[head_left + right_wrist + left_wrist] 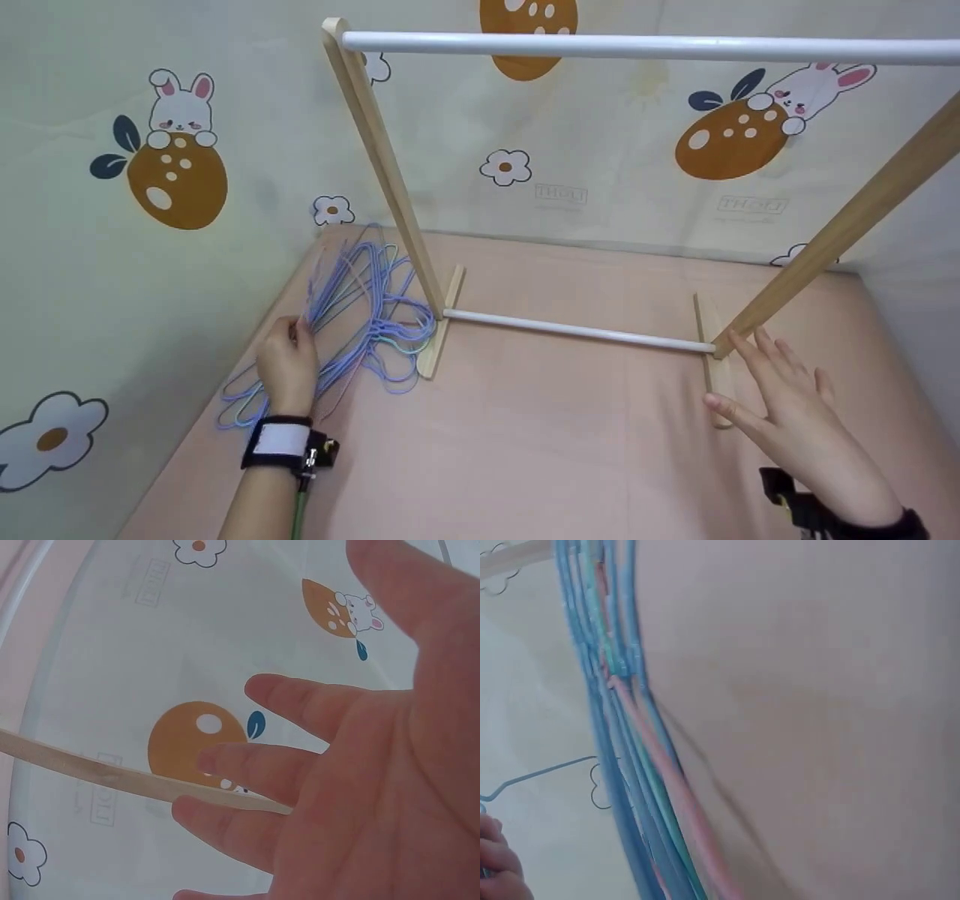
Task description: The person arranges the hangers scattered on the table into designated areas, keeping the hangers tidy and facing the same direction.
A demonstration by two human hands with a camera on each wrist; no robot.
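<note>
Pink table (540,450), bunny-print walls (180,150); one wooden rack (390,172). Left hand (287,365) grips hangers (360,315) (tangled, uncountable); right hand (802,420) spread, holding nothing.

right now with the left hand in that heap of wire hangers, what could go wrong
The wire hangers lie tangled, so the left hand pulling one may drag several along. Their hooks sit against the rack's wooden foot and might snag it. The right hand is open, not steadying the rack.

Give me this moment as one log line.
left hand: grips hangers on pink tabletop | right hand: open, fingers spread, beside rack's right foot | rack: upright, bare
</note>
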